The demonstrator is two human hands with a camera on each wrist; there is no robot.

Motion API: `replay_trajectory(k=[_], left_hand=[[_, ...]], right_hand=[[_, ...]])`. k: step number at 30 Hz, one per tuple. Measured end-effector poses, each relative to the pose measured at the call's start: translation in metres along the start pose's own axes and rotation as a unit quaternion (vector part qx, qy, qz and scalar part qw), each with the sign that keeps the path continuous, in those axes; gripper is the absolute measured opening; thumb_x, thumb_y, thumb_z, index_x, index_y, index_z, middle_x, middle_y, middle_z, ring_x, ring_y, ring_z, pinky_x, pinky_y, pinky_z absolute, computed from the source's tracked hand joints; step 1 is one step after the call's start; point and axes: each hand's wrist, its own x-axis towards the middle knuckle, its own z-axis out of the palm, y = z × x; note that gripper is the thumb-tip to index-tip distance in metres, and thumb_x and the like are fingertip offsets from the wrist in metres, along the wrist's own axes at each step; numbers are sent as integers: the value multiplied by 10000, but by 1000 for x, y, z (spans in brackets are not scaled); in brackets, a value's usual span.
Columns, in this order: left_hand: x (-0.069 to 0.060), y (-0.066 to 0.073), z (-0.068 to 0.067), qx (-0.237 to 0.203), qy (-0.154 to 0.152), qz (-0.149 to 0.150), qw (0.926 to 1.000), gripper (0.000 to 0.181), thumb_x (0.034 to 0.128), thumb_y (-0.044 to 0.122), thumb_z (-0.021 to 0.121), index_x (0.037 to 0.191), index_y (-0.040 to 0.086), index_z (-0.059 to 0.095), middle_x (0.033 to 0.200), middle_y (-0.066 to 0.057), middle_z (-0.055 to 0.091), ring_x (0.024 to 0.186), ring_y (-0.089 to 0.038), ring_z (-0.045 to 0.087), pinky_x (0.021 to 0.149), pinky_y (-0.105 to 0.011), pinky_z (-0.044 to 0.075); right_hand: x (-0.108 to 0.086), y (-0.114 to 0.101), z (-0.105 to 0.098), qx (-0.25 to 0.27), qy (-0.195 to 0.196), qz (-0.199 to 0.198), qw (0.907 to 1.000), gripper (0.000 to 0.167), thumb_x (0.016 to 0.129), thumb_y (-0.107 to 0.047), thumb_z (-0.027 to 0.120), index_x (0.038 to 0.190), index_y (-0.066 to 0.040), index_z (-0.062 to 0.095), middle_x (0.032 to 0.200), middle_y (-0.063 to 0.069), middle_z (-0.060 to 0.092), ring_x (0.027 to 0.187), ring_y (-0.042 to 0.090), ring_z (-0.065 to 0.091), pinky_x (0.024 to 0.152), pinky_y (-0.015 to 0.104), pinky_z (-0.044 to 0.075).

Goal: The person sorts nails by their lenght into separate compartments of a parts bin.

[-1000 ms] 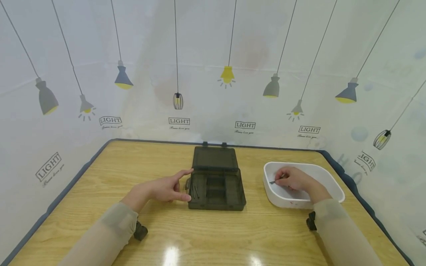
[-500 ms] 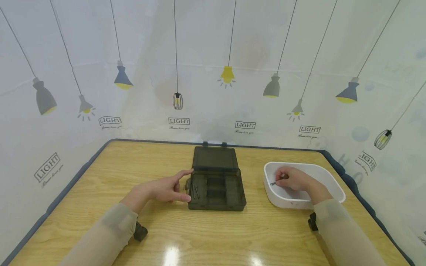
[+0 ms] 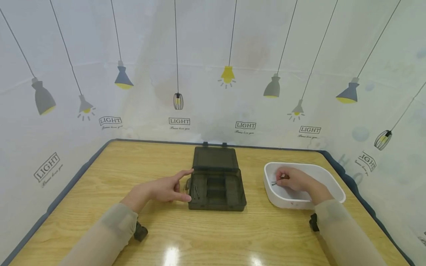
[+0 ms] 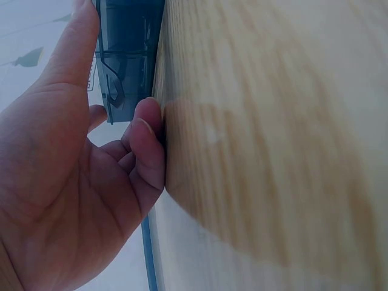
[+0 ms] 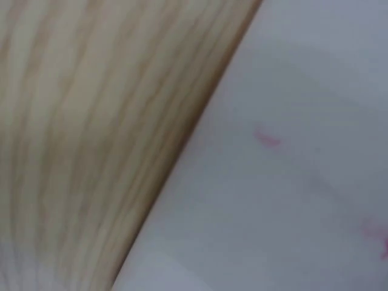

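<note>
A dark translucent case [image 3: 235, 188] lies with its lid [image 3: 215, 158] folded back; a few thin metal pieces [image 3: 196, 191] rest in its left compartment. The left hand [image 3: 166, 187] touches the case's left side with thumb and index finger; in the left wrist view this hand [image 4: 66, 176] has its other fingers bent beside the case [image 4: 128, 42]. Inside the white tray [image 3: 327, 181], the right hand [image 3: 294, 179] pinches a small dark piece [image 3: 274, 183] near the left wall. The right wrist view shows only the tray's outer wall [image 5: 279, 182], hiding this hand.
The wooden table [image 3: 219, 236] has a dark edge and a patterned curtain [image 3: 206, 55] behind it. Dark wrist-worn devices sit by the left sleeve [image 3: 141, 232] and the right sleeve [image 3: 313, 222]. The case stands between the left hand and the tray.
Within the tray, the right hand's fingers have shifted slightly and the small piece shows at a different angle. The left hand and the case have stayed where they were.
</note>
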Motion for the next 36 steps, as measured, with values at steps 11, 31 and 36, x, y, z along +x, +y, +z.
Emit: replay_trajectory(k=[11, 31, 36], left_hand=[[-1, 2, 0, -31, -8, -29, 10000, 1051, 1009, 523, 785, 1780, 350, 93, 890, -84, 671, 703, -210, 631, 697, -378, 527], [-4, 8, 0, -174, -11, -66, 9998, 1049, 1010, 500, 792, 1780, 349, 96, 892, -104, 669, 701, -229, 621, 690, -398, 516], [-3, 6, 0, -164, -43, -76, 9998, 1058, 1006, 518, 790, 1781, 349, 89, 887, -99, 669, 700, -222, 623, 686, -385, 517]], right_hand=[[-5, -3, -2, 542, 281, -63, 9981, 78, 1111, -178, 667, 1103, -102, 655, 1028, 75, 647, 896, 213, 587, 774, 352, 491], [-18, -47, -2, 1482, 933, -749, 9817, 360, 1153, -298, 610, 1405, -51, 682, 1275, 166, 723, 898, 259, 625, 757, 365, 591], [-16, -64, 0, 2077, 707, -881, 9717, 323, 1144, -270, 630, 1363, -36, 674, 1199, 238, 695, 711, 150, 521, 690, 352, 542]])
